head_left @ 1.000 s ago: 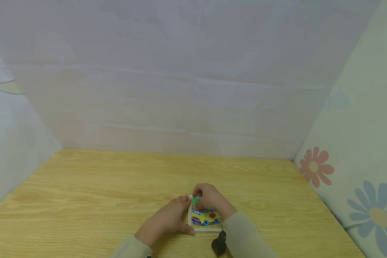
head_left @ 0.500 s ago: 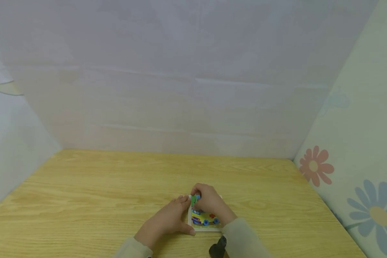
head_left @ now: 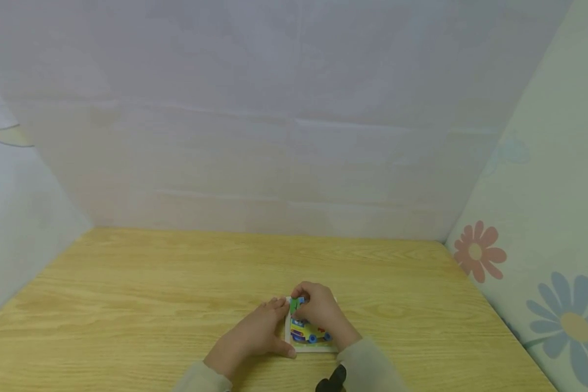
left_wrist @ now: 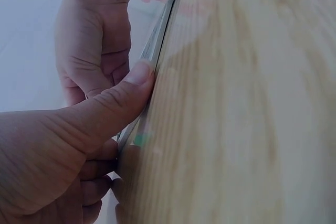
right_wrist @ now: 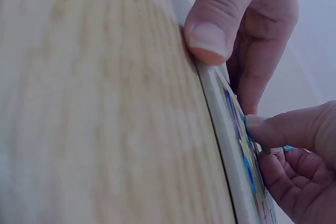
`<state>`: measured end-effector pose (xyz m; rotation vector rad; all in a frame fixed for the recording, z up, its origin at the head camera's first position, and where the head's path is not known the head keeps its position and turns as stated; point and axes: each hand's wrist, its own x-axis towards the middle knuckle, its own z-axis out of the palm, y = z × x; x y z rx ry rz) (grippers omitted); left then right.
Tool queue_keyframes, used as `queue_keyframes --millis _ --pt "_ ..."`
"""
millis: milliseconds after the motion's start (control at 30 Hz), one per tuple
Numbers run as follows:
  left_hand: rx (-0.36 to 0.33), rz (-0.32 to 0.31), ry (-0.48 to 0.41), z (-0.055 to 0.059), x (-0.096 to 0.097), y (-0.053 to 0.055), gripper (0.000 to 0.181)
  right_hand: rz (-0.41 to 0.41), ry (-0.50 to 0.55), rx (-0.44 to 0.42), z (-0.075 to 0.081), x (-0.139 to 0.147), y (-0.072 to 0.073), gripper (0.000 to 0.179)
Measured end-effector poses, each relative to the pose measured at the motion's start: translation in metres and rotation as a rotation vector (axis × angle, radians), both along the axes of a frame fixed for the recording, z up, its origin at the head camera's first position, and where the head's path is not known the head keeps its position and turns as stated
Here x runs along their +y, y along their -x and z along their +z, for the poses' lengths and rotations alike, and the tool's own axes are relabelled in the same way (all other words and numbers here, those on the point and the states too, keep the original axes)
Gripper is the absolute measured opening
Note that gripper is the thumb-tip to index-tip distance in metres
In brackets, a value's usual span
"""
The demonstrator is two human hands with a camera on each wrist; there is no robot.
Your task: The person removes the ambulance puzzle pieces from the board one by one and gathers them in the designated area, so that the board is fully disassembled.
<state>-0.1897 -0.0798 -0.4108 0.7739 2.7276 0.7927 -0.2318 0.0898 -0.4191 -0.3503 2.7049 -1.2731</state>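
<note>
A small jigsaw puzzle board [head_left: 287,330] with a pale frame lies flat on the table, showing a yellow ambulance picture [head_left: 301,330]. My left hand [head_left: 257,331] holds its left side, thumb at the near corner and fingertips at the far one. My right hand [head_left: 320,307] reaches over the board and pinches a green puzzle piece [head_left: 294,306] at the far left corner. In the right wrist view a bit of the piece [right_wrist: 287,147] shows by the right fingers, and the left thumb [right_wrist: 210,38] presses the board's rim. The right hand covers the board's far right part.
The wood-grain table [head_left: 152,283] surrounds the board. A pale sheet wall [head_left: 274,163] stands behind, and side walls flank it, the right one with printed flowers [head_left: 475,251]. A black device [head_left: 332,379] sits at the right wrist.
The green piece at the far left corner has shifted slightly in the right fingers, and a light blue corner of it shows more. The left hand stays in place.
</note>
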Motion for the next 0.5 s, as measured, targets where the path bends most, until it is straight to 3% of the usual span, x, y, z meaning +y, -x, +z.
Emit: queue_keyframes --millis 267,500 --pt "-0.019 0.023 -0.009 0.0005 0.001 0.0004 0.096 -0.06 0.108 -0.03 -0.0017 0.0041 -0.0019 0.018" --pt "-0.034 0.021 -0.02 -0.0028 0.0016 0.0033 0.096 -0.136 0.323 -0.111 -0.007 0.0075 -0.0026 0.024"
